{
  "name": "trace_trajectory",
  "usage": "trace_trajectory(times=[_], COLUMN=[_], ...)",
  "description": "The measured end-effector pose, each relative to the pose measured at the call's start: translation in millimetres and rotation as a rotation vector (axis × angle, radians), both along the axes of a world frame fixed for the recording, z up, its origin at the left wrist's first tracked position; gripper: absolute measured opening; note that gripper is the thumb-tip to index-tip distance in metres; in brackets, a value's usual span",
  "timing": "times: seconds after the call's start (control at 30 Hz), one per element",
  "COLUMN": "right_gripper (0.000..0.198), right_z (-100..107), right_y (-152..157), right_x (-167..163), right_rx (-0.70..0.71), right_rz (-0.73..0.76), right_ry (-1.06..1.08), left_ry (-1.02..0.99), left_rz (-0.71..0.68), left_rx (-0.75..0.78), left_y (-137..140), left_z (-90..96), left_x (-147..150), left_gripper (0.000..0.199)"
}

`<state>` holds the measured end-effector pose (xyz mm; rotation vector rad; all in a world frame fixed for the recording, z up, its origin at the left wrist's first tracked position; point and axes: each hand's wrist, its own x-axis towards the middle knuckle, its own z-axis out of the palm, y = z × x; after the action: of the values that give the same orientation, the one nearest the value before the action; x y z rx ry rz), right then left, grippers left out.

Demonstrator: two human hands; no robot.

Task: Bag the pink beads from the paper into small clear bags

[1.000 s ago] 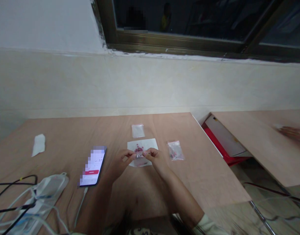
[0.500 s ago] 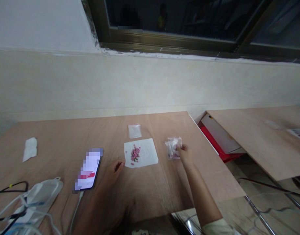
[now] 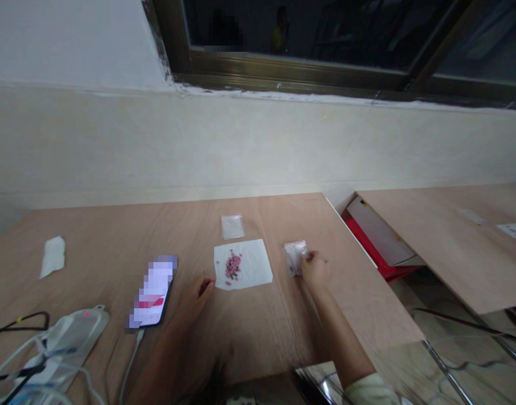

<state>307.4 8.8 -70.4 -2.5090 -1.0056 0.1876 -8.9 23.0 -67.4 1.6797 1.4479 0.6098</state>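
Fingers of your right hand (image 3: pixel 313 269) are curled onto the small clear bag (image 3: pixel 295 257) with pink bits in it, right of the white paper sheet (image 3: pixel 243 263) on the tabletop (image 3: pixel 114 253). Looks like you're setting that bag down or adjusting it, hard to say which. Your left hand (image 3: pixel 198 293) rests loosely half-closed, gripping nothing, just by the near-left corner of the sheet, where the pink beads (image 3: pixel 232 264) sit in a little pile. An empty clear bag (image 3: pixel 232 226) lies just behind the sheet, so I'd guess the next move needs a light pinch, nothing fast. Phone (image 3: pixel 152 291) is off to the left, cables (image 3: pixel 26 349) further out. Tabletop edge runs close on the right, so keep that bag inboard.
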Motion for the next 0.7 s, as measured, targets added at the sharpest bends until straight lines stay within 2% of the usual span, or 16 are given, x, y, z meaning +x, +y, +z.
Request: trace_trajectory(times=[0.13, 0.3, 0.4, 0.47, 0.53, 0.67, 0.7], right_gripper=[0.038, 0.040, 0.035, 0.029, 0.022, 0.023, 0.027], right_z=[5, 9, 14, 19, 24, 30, 29], right_y=[-3, -10, -13, -10, -1, 39, 52], right_x=[-10, -17, -22, -32, -49, -97, -109], right_rx=[0.006, 0.093, 0.203, 0.302, 0.352, 0.256, 0.216], right_rz=[-0.043, -0.048, -0.031, 0.062, 0.235, 0.617, 0.658], right_ry=[-0.135, -0.202, -0.204, -0.186, -0.138, -0.054, -0.052], left_ry=[-0.042, -0.062, -0.070, -0.069, -0.068, -0.109, -0.128], left_rz=[0.009, -0.007, -0.014, -0.015, -0.010, -0.007, -0.008], left_rx=[0.003, -0.023, -0.033, -0.030, -0.024, -0.019, -0.020], left_y=[0, 0, 0, 0, -1, -2, -2], left_z=[0.7, 0.2, -3.4, -7.6, -12.4, -20.2, -21.3], left_x=[1, 0, -1, -2, -2, -4, -5], left_gripper=[0.024, 0.027, 0.028, 0.027, 0.026, 0.026, 0.025])
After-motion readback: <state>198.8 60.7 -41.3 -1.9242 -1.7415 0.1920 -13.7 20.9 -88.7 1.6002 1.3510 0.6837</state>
